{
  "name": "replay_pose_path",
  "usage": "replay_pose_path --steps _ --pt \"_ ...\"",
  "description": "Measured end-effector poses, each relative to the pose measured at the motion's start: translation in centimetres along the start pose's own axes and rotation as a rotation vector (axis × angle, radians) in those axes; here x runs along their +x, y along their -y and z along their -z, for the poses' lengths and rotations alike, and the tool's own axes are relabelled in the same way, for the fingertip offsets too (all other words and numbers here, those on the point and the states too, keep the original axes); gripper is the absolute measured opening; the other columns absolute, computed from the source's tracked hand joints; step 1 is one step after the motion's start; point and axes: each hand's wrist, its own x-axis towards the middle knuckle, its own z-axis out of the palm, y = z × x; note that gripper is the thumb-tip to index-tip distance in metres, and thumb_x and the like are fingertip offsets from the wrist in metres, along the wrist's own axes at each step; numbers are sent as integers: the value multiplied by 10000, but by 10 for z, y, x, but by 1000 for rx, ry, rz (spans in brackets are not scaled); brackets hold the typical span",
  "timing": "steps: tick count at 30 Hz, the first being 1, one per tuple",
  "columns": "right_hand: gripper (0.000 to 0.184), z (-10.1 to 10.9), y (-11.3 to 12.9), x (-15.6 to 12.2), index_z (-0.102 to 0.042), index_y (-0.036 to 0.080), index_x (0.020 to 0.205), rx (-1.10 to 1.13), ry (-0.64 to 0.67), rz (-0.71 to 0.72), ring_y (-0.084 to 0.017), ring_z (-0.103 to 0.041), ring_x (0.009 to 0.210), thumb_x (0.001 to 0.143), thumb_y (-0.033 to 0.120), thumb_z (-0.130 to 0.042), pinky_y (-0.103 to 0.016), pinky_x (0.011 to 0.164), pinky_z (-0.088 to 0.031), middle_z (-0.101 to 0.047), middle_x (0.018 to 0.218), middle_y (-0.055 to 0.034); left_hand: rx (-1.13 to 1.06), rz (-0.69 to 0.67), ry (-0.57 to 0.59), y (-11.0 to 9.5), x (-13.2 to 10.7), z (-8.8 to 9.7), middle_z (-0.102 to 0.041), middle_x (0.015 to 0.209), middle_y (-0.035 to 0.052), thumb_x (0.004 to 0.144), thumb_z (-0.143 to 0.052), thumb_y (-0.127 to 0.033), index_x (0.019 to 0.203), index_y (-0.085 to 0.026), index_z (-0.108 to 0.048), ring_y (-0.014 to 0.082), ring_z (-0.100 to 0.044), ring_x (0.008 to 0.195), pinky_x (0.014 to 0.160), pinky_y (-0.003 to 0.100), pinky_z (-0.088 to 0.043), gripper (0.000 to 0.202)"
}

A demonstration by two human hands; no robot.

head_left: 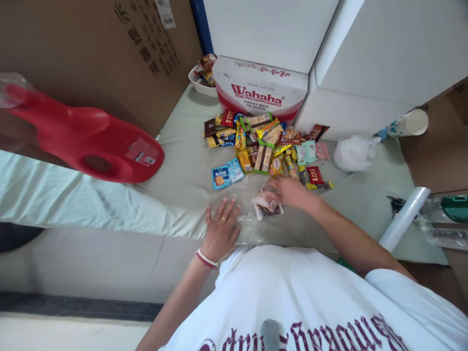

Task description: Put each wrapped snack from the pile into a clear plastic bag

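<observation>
My left hand [222, 229] lies flat with fingers spread on a clear plastic bag [250, 236] at the front edge of the cloth-covered surface. With curled fingers, my right hand [290, 191] grips a pinkish-brown snack packet [266, 201] over the bag. Part of the packet is hidden by those fingers. Just beyond my hands sits a blue-and-white snack packet [227, 174]. Behind it is a loose heap of wrapped snacks, among them a green-edged wafer bar [263, 158] and a red packet [315, 174] at the right.
A red jug [91, 141] stands at the left by a large cardboard box [109, 58]. At the back are a Wahaba carton [261, 90] and a white bowl [202, 86] of snacks. To the right are a white plastic bag [354, 153], paper cups [409, 123] and a plastic roll [405, 217].
</observation>
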Motion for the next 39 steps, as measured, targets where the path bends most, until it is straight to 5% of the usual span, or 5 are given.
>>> replay_pose_path --steps 3,10,16,28,39 --pt "600 -16 14 -16 -702 192 1232 -99 20 -76 -349 -595 1115 852 656 -688 -390 857 -489 -709 1122 -161 -39 28 -32 -6 -21 -11 -501 1562 130 989 -475 -305 1497 -254 -504 298 -393 1507 1264 616 -44 511" --pt "299 -20 -6 -22 -727 196 1121 55 -109 -33 -254 -610 1047 1004 183 -452 -372 936 -449 -726 1062 -97 -58 99 54 -3 -28 -15 -438 1598 160 993 -472 -358 1556 -238 -414 302 -406 1499 1254 626 -81 578" --pt "569 -25 19 -23 -645 153 1273 -49 -86 -152 -349 -563 1117 912 593 -639 -432 925 -459 -681 1155 -186 -50 -9 7 1 -32 -8 -466 1584 142 949 -488 -265 1522 -253 -475 296 -396 1507 1265 603 -95 573" --pt "630 -25 1 -28 -517 169 1441 -17 106 252 -319 -493 1235 847 248 -710 -450 1034 -419 -579 1364 -140 -39 -7 1 2 -38 -11 -441 1602 138 996 -455 -317 1513 -248 -484 284 -389 1511 1265 583 -105 523" --pt "658 -42 6 -35 -507 137 1459 -67 52 146 -350 -490 1241 864 308 -729 -532 1089 -374 -562 1375 -189 -132 -322 61 13 -48 -13 -593 1490 82 979 -531 -247 1393 -277 -602 254 -467 1460 1291 552 -84 421"
